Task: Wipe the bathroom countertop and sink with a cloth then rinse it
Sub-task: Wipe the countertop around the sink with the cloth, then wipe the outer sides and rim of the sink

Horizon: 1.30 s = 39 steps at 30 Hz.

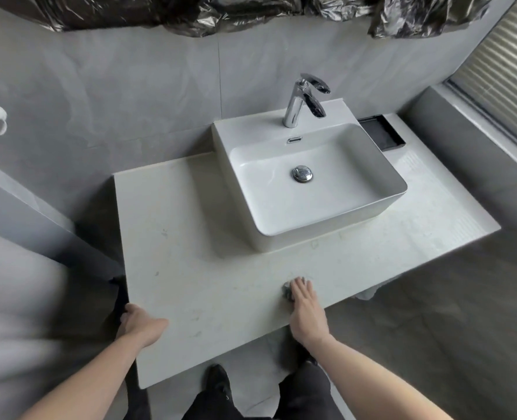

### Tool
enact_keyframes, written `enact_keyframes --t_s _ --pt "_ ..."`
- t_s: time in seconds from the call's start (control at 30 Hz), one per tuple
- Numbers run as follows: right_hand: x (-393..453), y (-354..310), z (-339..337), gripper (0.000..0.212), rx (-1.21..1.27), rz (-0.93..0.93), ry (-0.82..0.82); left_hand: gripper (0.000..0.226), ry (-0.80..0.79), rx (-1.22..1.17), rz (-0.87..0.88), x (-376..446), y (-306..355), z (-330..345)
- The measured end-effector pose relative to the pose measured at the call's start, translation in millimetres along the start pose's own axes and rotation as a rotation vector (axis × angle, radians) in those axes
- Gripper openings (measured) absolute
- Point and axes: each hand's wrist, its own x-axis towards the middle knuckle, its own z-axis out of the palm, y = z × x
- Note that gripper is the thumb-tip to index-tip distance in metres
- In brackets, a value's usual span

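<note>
A pale marble countertop [208,268] carries a white rectangular vessel sink [396,189] with a chrome drain plug [302,173] and a chrome faucet [296,107] behind it. My right hand [307,310] presses flat on a small grey cloth [288,292] near the counter's front edge, in front of the sink; most of the cloth is hidden under the palm. My left hand [140,324] grips the counter's left front edge, thumb on top. Faint smudges mark the counter surface.
A black tray [383,137] sits behind the sink at the right. Grey tiled wall behind, black plastic sheeting [251,13] above. A window sill and blind [505,71] at right. My dark-trousered legs and shoe [218,380] stand below the counter.
</note>
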Motion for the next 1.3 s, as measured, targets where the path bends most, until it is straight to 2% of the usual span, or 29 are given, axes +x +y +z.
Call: enact_keyframes --t_s 0.03,0.13,0.23,0.3,0.4,0.57,0.73,0.8,0.87,0.97,1.07,1.2,1.3 --pt "2 -4 3 0.079 -0.005 -0.024 -0.044 0.102 -0.002 0.014 -0.006 -4 5 0" --pt "5 -9 9 0.090 -0.040 -0.184 -0.099 0.089 0.022 0.075 0.011 -16 24 5" --pt "13 24 3 0.095 -0.120 -0.318 -0.151 0.085 0.062 0.124 0.112 -34 53 18" --pt "24 60 -13 0.094 -0.160 -0.334 -0.142 0.083 0.072 0.127 0.165 -46 78 34" --pt "44 122 -42 0.081 -0.165 -0.300 -0.114 0.084 0.070 0.106 0.174 -66 121 61" --pt "69 216 -95 0.090 -0.150 -0.297 -0.080 0.076 0.055 -0.023 0.238 -107 201 102" --pt "95 255 -143 0.078 -0.098 -0.335 -0.098 0.056 0.091 -0.143 0.424 -142 264 123" --pt "103 251 -154 0.067 0.041 -0.254 -0.065 0.050 0.135 -0.170 0.489 -153 281 123" --pt "111 234 -162 0.054 0.255 -0.091 0.015 0.047 0.188 -0.200 0.515 -161 291 116" --pt "124 206 -178 0.053 0.630 0.148 0.061 0.041 0.265 -0.207 0.560 -166 293 101" --pt "138 185 -204 0.039 0.943 0.323 0.143 0.039 0.321 -0.176 0.635 -159 293 85" --pt "138 159 -240 0.036 1.192 0.377 0.275 0.044 0.357 -0.226 0.649 -137 303 61" --pt "125 128 -258 0.033 1.192 0.258 0.279 0.057 0.351 -0.293 0.538 -118 311 44"
